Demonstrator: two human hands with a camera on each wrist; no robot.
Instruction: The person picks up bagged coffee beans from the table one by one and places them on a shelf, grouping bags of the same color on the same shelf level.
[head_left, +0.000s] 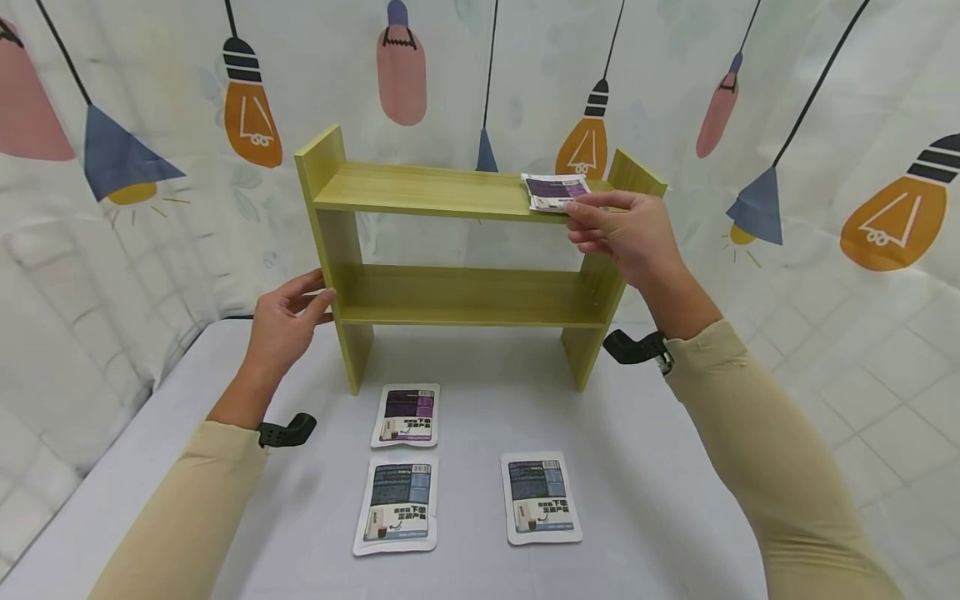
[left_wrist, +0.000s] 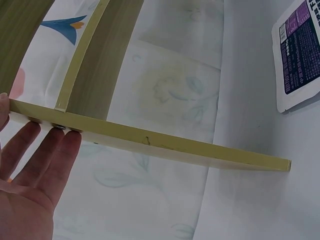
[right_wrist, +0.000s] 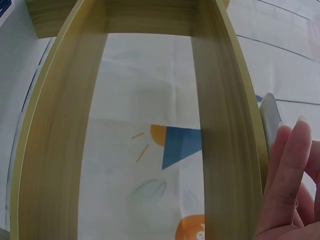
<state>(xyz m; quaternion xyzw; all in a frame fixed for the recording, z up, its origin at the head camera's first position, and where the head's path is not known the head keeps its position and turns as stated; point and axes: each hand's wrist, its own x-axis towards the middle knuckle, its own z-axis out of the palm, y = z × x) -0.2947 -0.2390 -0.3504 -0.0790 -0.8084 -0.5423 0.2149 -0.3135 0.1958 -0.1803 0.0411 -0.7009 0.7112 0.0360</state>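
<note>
A small two-tier wooden shelf [head_left: 465, 300] stands on the table. My right hand [head_left: 626, 233] pinches the near right edge of a white and purple packet [head_left: 553, 190] at the right end of the upper board; in the right wrist view, the packet [right_wrist: 270, 120] shows only edge-on. My left hand [head_left: 285, 321] touches the shelf's left side panel [left_wrist: 190, 150], its fingers [left_wrist: 62, 155] straight against the outer face and the thumb by the front edge. In front of the shelf lie a purple-labelled packet [head_left: 407, 415] and two blue-labelled packets, one left [head_left: 397, 506] and one right [head_left: 541, 498].
A white cloth covers the table [head_left: 465, 575]. Behind the shelf hangs a pale curtain [head_left: 322, 75] printed with lamps and bulbs. Each wrist wears a black strap with a camera mount, the left mount [head_left: 288, 431] and the right mount [head_left: 633, 346].
</note>
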